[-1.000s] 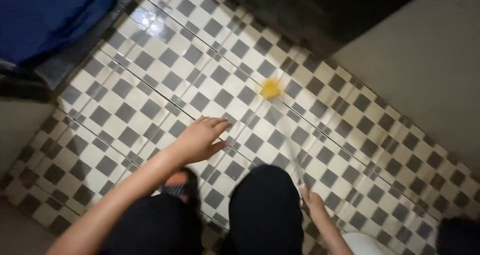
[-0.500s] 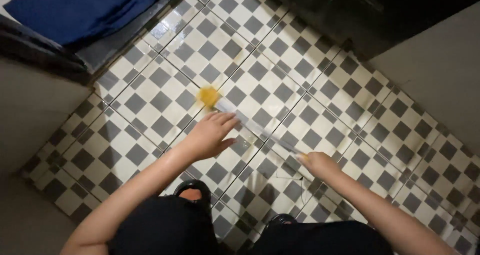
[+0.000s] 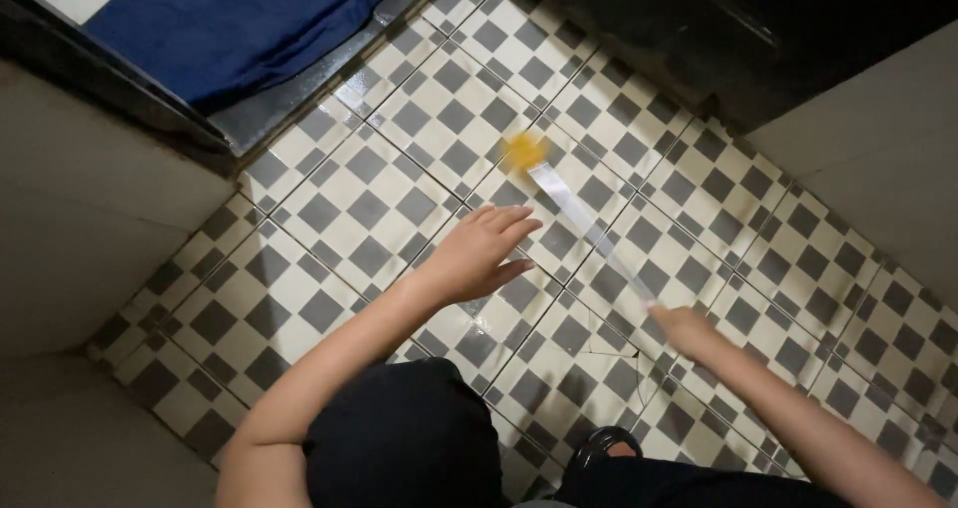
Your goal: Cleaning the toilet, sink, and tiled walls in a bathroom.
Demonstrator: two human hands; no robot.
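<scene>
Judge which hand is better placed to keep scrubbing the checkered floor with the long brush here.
Right, probably. The right hand grips the end of the pale handle of the brush, whose yellow head sits on the checkered floor. The left hand hovers open beside the handle, holding nothing.

Glossy, wet-looking ceramic tile floor (image 3: 379,184); soft matt blue cloth (image 3: 239,19); brush (image 3: 569,204) with pale smooth plastic handle, yellow head.

The floor (image 3: 399,179) is grey-and-white checked tile; the brush (image 3: 526,151) head is yellow, its handle pale; the cloth (image 3: 230,24) is blue.
</scene>
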